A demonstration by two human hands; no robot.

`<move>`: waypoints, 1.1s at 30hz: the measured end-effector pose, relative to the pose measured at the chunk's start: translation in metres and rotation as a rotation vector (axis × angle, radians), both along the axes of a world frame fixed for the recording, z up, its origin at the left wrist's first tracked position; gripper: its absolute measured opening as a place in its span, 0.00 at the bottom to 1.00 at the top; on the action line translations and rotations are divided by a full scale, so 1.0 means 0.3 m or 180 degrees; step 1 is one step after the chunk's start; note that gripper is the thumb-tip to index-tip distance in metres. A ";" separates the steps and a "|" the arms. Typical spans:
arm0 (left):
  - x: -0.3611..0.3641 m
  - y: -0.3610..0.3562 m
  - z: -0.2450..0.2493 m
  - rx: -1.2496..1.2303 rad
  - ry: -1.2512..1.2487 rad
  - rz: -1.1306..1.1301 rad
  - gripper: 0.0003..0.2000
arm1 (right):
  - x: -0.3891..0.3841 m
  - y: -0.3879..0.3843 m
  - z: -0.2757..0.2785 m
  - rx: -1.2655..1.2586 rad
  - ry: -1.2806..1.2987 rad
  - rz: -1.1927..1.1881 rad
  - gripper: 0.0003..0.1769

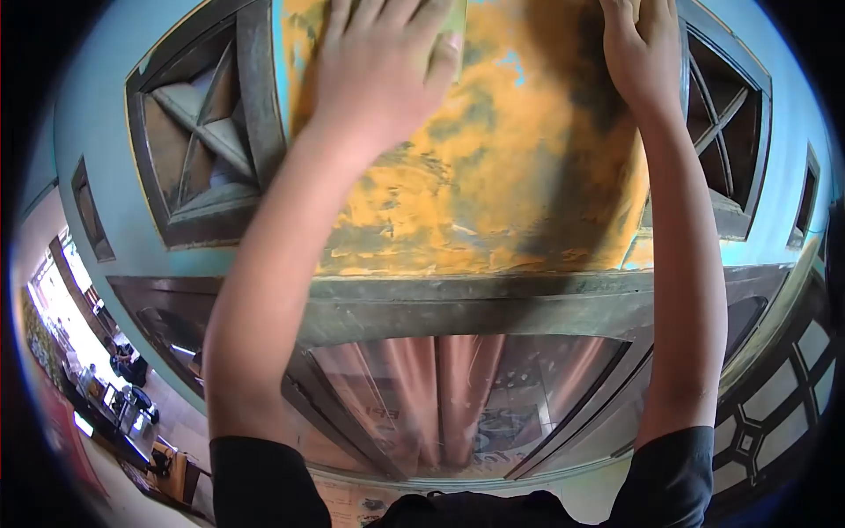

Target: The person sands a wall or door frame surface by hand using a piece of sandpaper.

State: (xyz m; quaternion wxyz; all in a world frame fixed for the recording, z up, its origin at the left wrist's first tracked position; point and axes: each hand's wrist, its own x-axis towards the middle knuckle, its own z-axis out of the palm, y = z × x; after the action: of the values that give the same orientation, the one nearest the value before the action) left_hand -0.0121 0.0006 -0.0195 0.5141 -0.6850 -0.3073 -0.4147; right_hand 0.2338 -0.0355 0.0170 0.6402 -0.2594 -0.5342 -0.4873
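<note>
Up at twelve o'clock, the left hand [378,75] lay spread over a pale pad [454,33], fingers curled down across it and pressing it to the wall. Only the pad's edge peeked out at the hand's three o'clock side. The right hand [638,44] sat flat on the wall at one o'clock, palm down and loose, its fingertips cut off by the top of the view. What, if anything, lay beneath it could not be told.

Both hands worked on the orange patch [519,176], a rough, streaky stretch filling the middle of the blue wall [92,114]. Hemming it in were two recessed grilles. The left vent panel [207,123] sat at ten o'clock, just beside the left wrist, and the right vent panel [731,132] at two o'clock, touching the line of the right forearm.

Below, at six o'clock, the patch ended on a grey lintel [493,304], and under it a glass pane [528,387] showed a pink curtain [449,387]. A patterned window [783,387] stood at four o'clock.

Open orange surface ran free between the two hands and down to the lintel. The grille frames closed it off on either side.

Both arms reached straight up, bare from the black sleeves [260,484], the left forearm slanting inward and the right nearly vertical.
</note>
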 end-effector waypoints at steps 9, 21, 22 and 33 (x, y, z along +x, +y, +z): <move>-0.188 -0.012 -0.419 -0.0539 0.0201 0.0283 0.31 | -0.019 -0.023 -0.459 -0.1018 -0.0468 -0.1149 0.32; -0.243 -0.091 -0.498 -0.1168 -0.0129 -0.0009 0.34 | -0.108 -0.079 -0.832 -0.1977 0.0174 -0.0796 0.37; -0.267 -0.087 -0.463 -0.1083 -0.0178 -0.0090 0.34 | -0.113 -0.077 -0.833 -0.1966 0.0206 -0.0786 0.37; -0.289 -0.083 -0.581 -0.1217 -0.0772 -0.0221 0.34 | -0.147 -0.058 -0.896 -0.2016 0.0332 -0.0742 0.40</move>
State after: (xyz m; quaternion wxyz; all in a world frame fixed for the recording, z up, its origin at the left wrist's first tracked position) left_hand -0.0989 -0.0244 -0.1939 0.3197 -0.7252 -0.4162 -0.4457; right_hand 0.1895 -0.0528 -0.2517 0.4944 -0.5292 -0.5923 -0.3532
